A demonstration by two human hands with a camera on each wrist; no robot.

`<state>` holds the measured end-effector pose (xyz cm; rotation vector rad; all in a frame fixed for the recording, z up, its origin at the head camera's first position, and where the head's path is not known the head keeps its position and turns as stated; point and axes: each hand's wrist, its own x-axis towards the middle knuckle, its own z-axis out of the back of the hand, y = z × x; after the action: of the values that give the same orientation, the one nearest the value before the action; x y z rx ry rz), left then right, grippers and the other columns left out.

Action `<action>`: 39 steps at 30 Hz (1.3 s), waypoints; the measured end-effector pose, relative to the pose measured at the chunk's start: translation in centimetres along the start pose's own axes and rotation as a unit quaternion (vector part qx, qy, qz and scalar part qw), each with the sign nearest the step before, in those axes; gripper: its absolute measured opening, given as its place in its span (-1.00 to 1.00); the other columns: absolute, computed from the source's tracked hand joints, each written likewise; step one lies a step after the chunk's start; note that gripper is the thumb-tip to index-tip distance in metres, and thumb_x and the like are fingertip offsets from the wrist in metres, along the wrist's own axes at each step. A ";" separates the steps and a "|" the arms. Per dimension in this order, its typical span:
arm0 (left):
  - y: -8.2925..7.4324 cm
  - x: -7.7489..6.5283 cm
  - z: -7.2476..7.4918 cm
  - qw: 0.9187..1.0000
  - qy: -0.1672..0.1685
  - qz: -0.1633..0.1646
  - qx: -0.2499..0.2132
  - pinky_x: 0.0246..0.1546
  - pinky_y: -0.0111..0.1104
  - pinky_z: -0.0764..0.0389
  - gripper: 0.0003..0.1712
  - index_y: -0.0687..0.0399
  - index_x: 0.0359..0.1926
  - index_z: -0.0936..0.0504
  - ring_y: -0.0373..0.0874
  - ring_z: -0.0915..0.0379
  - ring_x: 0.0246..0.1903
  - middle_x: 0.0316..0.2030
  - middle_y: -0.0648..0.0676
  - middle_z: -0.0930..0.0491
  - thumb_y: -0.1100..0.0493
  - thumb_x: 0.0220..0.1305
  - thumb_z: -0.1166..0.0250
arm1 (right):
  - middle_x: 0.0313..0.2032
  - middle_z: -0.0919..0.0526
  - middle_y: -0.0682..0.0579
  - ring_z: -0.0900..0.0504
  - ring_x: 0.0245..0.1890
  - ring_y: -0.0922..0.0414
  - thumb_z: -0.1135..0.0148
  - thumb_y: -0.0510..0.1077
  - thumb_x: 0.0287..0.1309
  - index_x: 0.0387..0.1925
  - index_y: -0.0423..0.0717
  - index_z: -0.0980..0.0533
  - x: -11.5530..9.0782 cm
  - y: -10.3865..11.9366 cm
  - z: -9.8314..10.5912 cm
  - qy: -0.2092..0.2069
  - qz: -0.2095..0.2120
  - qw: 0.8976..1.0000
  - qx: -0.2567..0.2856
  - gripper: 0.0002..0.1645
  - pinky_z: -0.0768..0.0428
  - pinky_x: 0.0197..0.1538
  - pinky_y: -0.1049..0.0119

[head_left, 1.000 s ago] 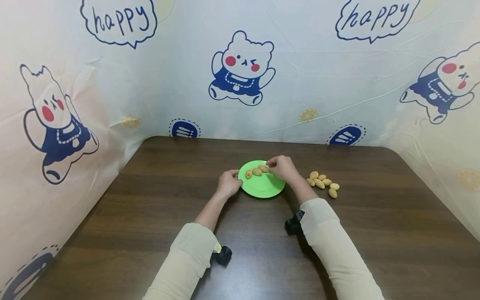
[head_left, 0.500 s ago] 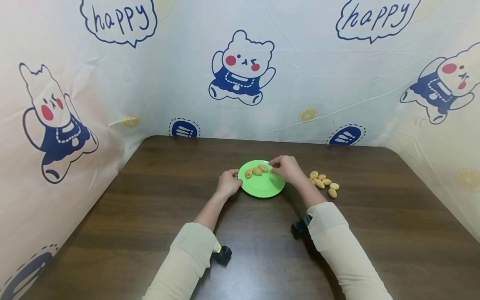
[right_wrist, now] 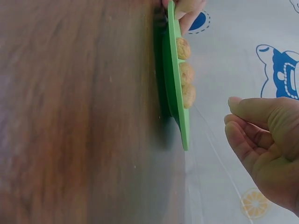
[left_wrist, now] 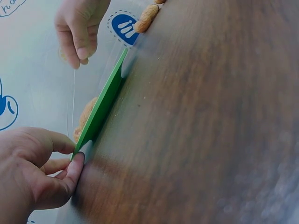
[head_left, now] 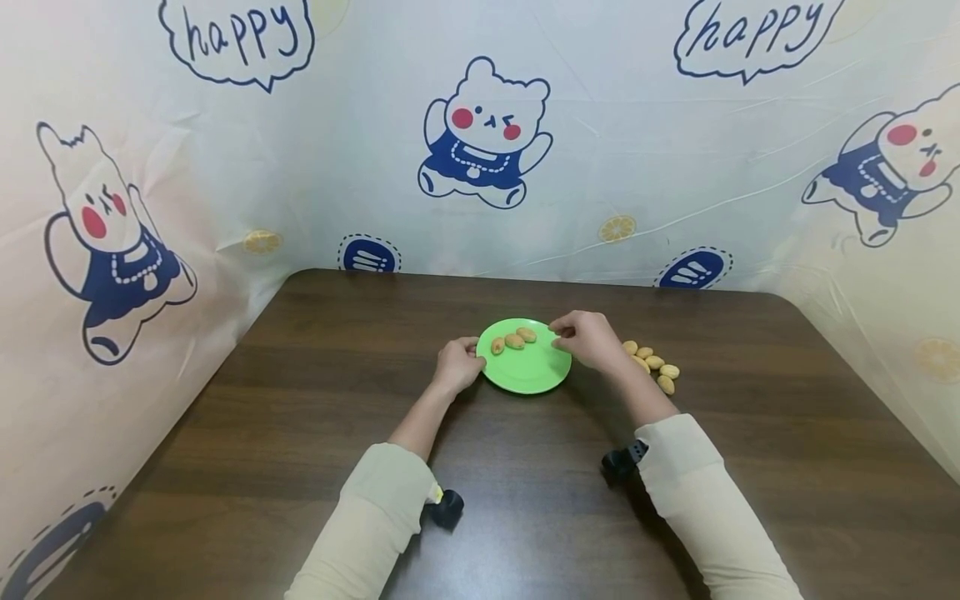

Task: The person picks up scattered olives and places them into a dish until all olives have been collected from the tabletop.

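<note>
Drawn slightly toward three o'clock since the earlier frame, the right hand is held above the two o'clock rim of the green plate, loosely curled, nothing gripped. By the left hand the nine o'clock rim is pinched. Three peanuts are lined from ten to twelve o'clock, the last with its long axis set ten-to-four; room is left toward six. More peanuts are clustered at three o'clock on the worktop.

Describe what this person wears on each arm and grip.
The left off-white fabric sleeve and matching right sleeve are long, each ending in a wide turned-back cuff. Near them show a small black device on the left, with a small yellow patch beside it, and another on the right. The left grip and right grip are ungloved.
</note>
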<state>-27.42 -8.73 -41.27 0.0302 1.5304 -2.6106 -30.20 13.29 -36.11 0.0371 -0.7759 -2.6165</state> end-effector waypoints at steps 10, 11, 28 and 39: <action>0.0 0.1 0.0 1.000 0.002 -0.004 0.000 -0.27 -0.37 -0.47 -0.47 0.30 0.20 -0.41 -0.10 -0.41 -0.18 -0.15 0.14 -0.53 0.38 0.15 -0.12 | -0.24 -0.61 -0.17 -0.57 -0.24 -0.02 -0.26 -0.31 0.05 -0.12 -0.35 -0.59 -1.6 -0.7 1.0 -0.033 0.028 0.999 -0.005 -0.70 -0.55 -0.22 0.15; -0.1 0.1 0.0 1.000 0.003 -0.003 0.001 -0.27 -0.37 -0.47 -0.47 0.30 0.20 -0.41 -0.10 -0.41 -0.18 -0.15 0.14 -0.53 0.38 0.16 -0.12 | -0.24 -0.61 -0.17 -0.58 -0.25 -0.02 -0.27 -0.31 0.05 -0.13 -0.34 -0.59 -1.7 -0.8 1.1 -0.036 0.029 0.999 -0.005 -0.70 -0.55 -0.22 0.15; -0.1 0.1 0.0 1.000 0.006 0.000 -0.003 -0.28 -0.38 -0.48 -0.48 0.31 0.20 -0.40 -0.09 -0.41 -0.17 -0.15 0.15 -0.52 0.38 0.16 -0.12 | -0.23 -0.62 -0.19 -0.58 -0.25 -0.02 -0.28 -0.28 0.04 -0.12 -0.34 -0.59 -3.7 -2.7 2.9 -0.045 0.019 0.998 -0.027 -0.67 -0.53 -0.18 0.10; -0.1 0.1 -0.1 1.000 0.005 0.004 -0.004 -0.30 -0.39 -0.47 -0.47 0.31 0.21 -0.39 -0.10 -0.41 -0.19 -0.16 0.14 -0.52 0.38 0.17 -0.12 | -0.19 -0.59 -0.19 -0.54 -0.24 -0.01 -0.25 -0.25 0.09 -0.05 -0.33 -0.56 -4.7 -4.2 3.6 -0.020 -0.018 1.000 -0.016 -0.64 -0.52 -0.22 0.11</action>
<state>-27.49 -8.66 -41.25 0.0496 1.5404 -2.6018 -28.01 20.20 -35.66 -0.0100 -0.7528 -2.6710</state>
